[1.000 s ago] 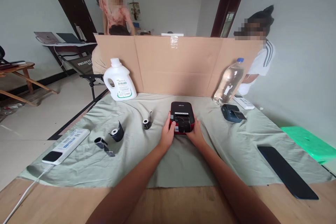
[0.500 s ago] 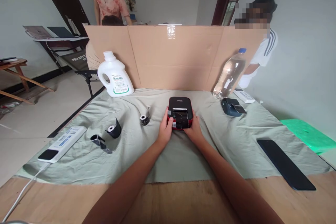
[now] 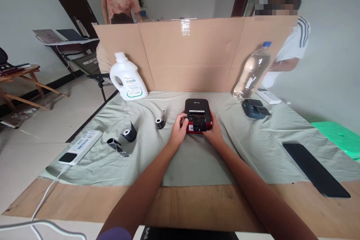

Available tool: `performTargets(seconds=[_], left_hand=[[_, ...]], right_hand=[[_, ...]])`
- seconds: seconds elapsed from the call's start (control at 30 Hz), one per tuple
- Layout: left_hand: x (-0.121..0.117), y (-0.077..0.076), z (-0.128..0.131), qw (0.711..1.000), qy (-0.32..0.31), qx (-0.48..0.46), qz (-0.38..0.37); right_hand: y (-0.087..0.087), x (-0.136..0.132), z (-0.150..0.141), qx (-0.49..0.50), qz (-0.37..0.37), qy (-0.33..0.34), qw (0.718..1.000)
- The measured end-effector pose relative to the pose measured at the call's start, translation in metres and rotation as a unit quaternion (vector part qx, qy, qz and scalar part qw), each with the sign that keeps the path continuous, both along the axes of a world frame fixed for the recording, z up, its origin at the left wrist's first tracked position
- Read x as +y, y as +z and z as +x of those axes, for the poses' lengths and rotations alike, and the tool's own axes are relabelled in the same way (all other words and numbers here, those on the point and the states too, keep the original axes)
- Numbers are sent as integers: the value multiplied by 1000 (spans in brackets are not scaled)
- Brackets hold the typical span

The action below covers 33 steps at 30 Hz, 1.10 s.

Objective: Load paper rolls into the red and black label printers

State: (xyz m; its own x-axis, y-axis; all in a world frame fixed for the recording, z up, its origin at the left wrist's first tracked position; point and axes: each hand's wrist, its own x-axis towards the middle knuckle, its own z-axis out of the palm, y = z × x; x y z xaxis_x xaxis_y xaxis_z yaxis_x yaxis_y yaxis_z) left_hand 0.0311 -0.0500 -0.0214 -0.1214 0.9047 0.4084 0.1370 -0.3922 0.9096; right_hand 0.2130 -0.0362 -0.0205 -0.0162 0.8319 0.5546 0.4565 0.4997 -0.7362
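Note:
A black label printer (image 3: 197, 105) with red sides stands in the middle of the cloth, a dark strip hanging from its front slot. My left hand (image 3: 179, 130) is closed on its left side, thumb and fingertips by the end of the slot. My right hand (image 3: 215, 132) wraps round the right side, its fingers partly hidden behind the printer. Left of my hands lies a small black roll (image 3: 160, 122) with its tail sticking up. Farther left are a larger dark roll (image 3: 129, 133) and a curled dark strip (image 3: 116, 147).
A white power strip (image 3: 81, 146) lies at left, a black phone (image 3: 316, 169) at right. Behind stand a white detergent jug (image 3: 128, 78), a clear bottle (image 3: 253, 71) and a cardboard screen (image 3: 191, 56). A smaller dark printer (image 3: 254, 108) sits near the bottle. Two people are beyond.
The camera view has shifted, so the table appears slightly higher and farther right. My left fingers have moved up to the printer's slot. The right hand keeps its hold.

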Motion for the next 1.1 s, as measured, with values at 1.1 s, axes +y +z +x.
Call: performTargets(seconds=[1.1], left_hand=[[0, 3, -9, 998, -18, -1, 59]], right_hand=[[130, 94, -79, -587, -354, 87, 723]])
